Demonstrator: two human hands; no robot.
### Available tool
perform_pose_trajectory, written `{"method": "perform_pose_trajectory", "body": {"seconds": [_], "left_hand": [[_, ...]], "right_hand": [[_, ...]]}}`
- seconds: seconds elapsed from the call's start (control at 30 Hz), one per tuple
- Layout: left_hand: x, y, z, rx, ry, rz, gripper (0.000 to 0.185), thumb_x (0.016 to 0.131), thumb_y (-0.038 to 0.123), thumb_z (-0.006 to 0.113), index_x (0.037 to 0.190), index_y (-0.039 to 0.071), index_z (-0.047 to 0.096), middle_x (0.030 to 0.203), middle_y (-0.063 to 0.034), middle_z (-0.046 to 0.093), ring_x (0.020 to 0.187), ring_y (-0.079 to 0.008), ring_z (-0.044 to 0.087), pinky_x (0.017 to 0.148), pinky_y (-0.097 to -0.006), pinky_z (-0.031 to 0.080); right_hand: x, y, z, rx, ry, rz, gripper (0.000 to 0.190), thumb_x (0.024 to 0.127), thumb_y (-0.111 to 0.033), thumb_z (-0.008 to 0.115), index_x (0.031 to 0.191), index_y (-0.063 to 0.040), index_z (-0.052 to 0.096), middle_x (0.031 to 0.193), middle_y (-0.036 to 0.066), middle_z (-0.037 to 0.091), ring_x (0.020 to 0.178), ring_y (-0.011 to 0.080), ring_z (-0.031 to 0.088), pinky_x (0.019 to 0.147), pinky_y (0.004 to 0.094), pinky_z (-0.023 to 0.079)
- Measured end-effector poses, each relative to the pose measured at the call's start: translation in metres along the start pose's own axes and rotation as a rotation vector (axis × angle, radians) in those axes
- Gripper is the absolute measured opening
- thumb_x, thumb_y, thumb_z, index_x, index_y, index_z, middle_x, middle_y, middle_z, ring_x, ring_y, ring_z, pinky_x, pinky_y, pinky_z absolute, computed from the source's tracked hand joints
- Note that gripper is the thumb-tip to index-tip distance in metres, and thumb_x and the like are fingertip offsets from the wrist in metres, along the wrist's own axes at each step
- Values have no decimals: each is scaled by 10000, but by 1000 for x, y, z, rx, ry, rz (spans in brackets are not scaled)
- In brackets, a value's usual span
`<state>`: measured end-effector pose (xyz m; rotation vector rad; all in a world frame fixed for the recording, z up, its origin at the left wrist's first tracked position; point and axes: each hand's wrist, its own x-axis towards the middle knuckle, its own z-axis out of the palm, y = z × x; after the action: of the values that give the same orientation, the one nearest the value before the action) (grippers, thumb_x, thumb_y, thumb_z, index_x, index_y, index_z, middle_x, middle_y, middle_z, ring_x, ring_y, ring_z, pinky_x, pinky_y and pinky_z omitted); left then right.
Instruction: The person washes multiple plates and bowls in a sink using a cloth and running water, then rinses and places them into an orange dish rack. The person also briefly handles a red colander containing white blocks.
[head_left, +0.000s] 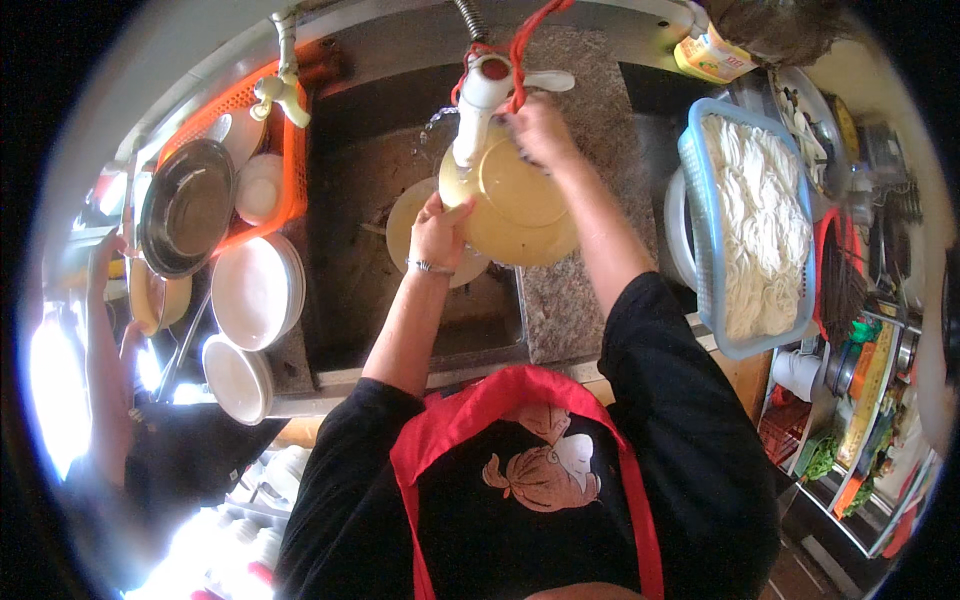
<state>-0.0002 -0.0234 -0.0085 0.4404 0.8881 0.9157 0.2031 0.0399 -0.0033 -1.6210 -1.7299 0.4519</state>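
Note:
My left hand (442, 231) grips the near left rim of a yellowish plate (517, 199), which is tilted under a white faucet (474, 112) over the sink. At the plate's far right edge is my right hand (538, 129), blurred, beside a red cord (519, 52); whether it holds something is unclear. Water splashes left of the faucet. Another pale plate (409, 232) lies lower in the sink (360, 300), partly covered by my left hand and the held plate.
Left stand an orange basket (300, 165) with dishes, a dark bowl (187, 206) and stacked white bowls (251, 292). Beyond them show a co-worker's arms (105, 322). Right are a granite-patterned board (562, 315), a light-blue basket (705, 225) of white noodles and a yellow container (712, 58).

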Motion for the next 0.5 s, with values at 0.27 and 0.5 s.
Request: {"method": "perform_pose_trajectory", "body": {"seconds": [0.27, 0.5], "left_hand": [[29, 9, 20, 34, 65, 87, 304, 794, -69, 624, 1086, -10, 564, 1011, -113, 646, 878, -210, 636, 767, -339, 527], [23, 23, 77, 3, 135, 336, 326, 698, -78, 713, 969, 47, 582, 902, -61, 637, 811, -157, 612, 685, -320, 523]], "right_hand": [[-142, 34, -8, -140, 545, 155, 198, 872, -52, 559, 1050, -105, 628, 1086, 122, 576, 1026, 323, 516, 937, 470, 343], [-148, -74, 35, 128, 389, 8, 385, 707, 13, 664, 1077, -89, 640, 1119, 117, 540, 1050, 297, 479, 951, 396, 382]]}}
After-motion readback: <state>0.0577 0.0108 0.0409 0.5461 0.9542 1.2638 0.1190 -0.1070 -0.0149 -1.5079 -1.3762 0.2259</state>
